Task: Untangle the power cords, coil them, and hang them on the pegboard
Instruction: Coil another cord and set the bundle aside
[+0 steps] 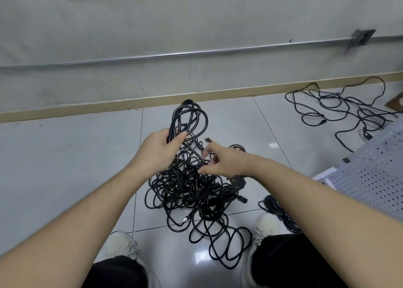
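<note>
The person is in the untangling step, crouched over a big knot of black power cords [192, 187] lying on the floor tiles [72, 156] between their shoes. The left hand [160, 148] has its fingers [181, 136] curled round a bundle of loops [189, 119] that rise above the fist, lifted clear of the heap. The right hand [220, 160] reaches into the strands just beside it, forefinger out and thumb low; whether it already pinches a strand I cannot tell. A plug end [208, 139] pokes up just past that fingertip (probably the free end being hunted). Below the right wrist lies a socket block [237, 180].

Next, I'd judge, the right fingers need to catch one strand and draw it free while the left holds the loops steady. More cord [340, 106] sprawls well off to the right, near the white pegboard [370, 170].
</note>
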`<state>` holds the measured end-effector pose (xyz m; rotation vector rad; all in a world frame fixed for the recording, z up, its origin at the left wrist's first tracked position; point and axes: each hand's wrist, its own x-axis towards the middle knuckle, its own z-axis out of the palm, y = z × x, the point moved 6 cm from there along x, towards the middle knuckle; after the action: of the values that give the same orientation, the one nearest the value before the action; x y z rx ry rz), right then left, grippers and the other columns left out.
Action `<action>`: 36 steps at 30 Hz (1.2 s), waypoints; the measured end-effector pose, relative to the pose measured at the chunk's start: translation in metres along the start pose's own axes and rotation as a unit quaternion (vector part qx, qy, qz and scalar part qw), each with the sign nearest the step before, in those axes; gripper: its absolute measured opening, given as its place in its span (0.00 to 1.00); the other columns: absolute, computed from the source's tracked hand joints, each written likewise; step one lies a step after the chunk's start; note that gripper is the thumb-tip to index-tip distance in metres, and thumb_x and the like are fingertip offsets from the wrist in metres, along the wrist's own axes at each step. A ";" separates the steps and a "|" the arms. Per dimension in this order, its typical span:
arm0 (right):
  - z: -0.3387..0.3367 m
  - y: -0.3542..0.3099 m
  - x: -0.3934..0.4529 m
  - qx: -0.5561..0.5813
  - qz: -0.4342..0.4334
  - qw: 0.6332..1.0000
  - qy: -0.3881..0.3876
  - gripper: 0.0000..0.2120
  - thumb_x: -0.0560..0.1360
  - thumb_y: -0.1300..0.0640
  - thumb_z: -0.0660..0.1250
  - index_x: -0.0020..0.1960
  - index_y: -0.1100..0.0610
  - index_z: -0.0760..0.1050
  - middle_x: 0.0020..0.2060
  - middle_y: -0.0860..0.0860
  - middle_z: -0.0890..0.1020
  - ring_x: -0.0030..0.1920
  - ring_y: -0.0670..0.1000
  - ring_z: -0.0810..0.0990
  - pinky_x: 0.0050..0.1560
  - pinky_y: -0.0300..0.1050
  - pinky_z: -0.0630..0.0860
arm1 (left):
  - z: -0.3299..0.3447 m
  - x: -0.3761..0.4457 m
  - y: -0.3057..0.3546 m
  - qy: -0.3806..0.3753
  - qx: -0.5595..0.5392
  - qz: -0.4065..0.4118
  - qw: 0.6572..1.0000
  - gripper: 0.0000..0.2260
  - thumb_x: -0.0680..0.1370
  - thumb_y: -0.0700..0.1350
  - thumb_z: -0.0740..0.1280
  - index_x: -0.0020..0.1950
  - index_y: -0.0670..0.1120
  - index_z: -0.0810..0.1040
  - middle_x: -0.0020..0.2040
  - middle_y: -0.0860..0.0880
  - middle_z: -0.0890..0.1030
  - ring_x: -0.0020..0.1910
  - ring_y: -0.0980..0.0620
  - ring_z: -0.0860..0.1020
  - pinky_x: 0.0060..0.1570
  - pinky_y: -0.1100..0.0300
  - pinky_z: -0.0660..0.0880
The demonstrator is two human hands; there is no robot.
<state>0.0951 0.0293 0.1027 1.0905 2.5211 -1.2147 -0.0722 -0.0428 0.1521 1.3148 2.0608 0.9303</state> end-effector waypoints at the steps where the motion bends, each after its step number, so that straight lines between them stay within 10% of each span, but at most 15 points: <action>1: 0.005 0.000 -0.001 -0.047 -0.005 0.999 -0.020 0.14 0.76 0.42 0.72 0.53 0.47 0.71 0.49 0.48 0.82 0.42 0.47 0.77 0.47 0.43 0.73 | 0.000 0.001 0.000 0.001 0.019 0.004 1.000 0.15 0.83 0.57 0.62 0.40 0.51 0.75 0.35 0.52 0.77 0.34 0.53 0.73 0.35 0.57 0.67; 6: 0.019 -0.006 -0.007 -0.089 -0.053 0.991 -0.089 0.10 0.78 0.51 0.72 0.58 0.51 0.78 0.36 0.42 0.77 0.32 0.35 0.75 0.40 0.35 0.70 | -0.017 0.011 -0.007 0.061 0.080 -0.009 0.995 0.18 0.84 0.58 0.59 0.41 0.48 0.74 0.39 0.47 0.80 0.38 0.46 0.77 0.36 0.54 0.69; 12: -0.013 -0.031 -0.022 -0.137 -0.179 0.973 0.042 0.09 0.84 0.48 0.62 0.58 0.50 0.79 0.37 0.41 0.81 0.36 0.38 0.78 0.44 0.40 0.72 | -0.028 0.024 -0.040 0.048 0.240 -0.040 0.969 0.22 0.84 0.61 0.57 0.50 0.43 0.76 0.41 0.46 0.81 0.48 0.40 0.79 0.43 0.51 0.72; 20: -0.055 -0.038 -0.037 -0.264 -0.207 0.919 0.207 0.27 0.79 0.31 0.47 0.66 0.38 0.77 0.53 0.44 0.86 0.51 0.55 0.84 0.49 0.47 0.76 | 0.011 0.010 -0.027 -0.161 0.348 0.000 0.924 0.35 0.79 0.71 0.46 0.55 0.46 0.80 0.43 0.47 0.81 0.48 0.45 0.78 0.50 0.52 0.75; 26: -0.073 -0.032 -0.049 -0.217 -0.236 0.895 0.310 0.25 0.78 0.33 0.52 0.62 0.41 0.81 0.37 0.49 0.86 0.40 0.59 0.84 0.42 0.46 0.75 | 0.019 -0.010 -0.008 -0.212 0.232 -0.002 0.949 0.52 0.68 0.79 0.33 0.56 0.47 0.83 0.56 0.47 0.82 0.58 0.47 0.79 0.65 0.51 0.72; 30: -0.078 -0.023 -0.046 -0.175 -0.220 0.902 0.328 0.23 0.79 0.34 0.55 0.61 0.41 0.82 0.37 0.46 0.85 0.38 0.50 0.80 0.41 0.41 0.69 | 0.031 -0.027 0.014 -0.241 0.301 0.103 0.917 0.46 0.66 0.84 0.39 0.43 0.49 0.80 0.41 0.50 0.83 0.43 0.51 0.80 0.49 0.55 0.76; 36: -0.066 -0.018 -0.024 -0.143 -0.168 0.946 0.237 0.14 0.82 0.37 0.60 0.58 0.40 0.81 0.46 0.27 0.72 0.38 0.25 0.70 0.44 0.30 0.64 | 0.045 -0.038 0.042 -0.209 0.327 0.210 0.897 0.26 0.83 0.60 0.53 0.31 0.46 0.65 0.28 0.49 0.71 0.29 0.52 0.69 0.32 0.55 0.63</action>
<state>0.1121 0.0565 0.1674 1.0011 3.2271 -0.6544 -0.0006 -0.0533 0.1586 2.1487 1.8237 0.0354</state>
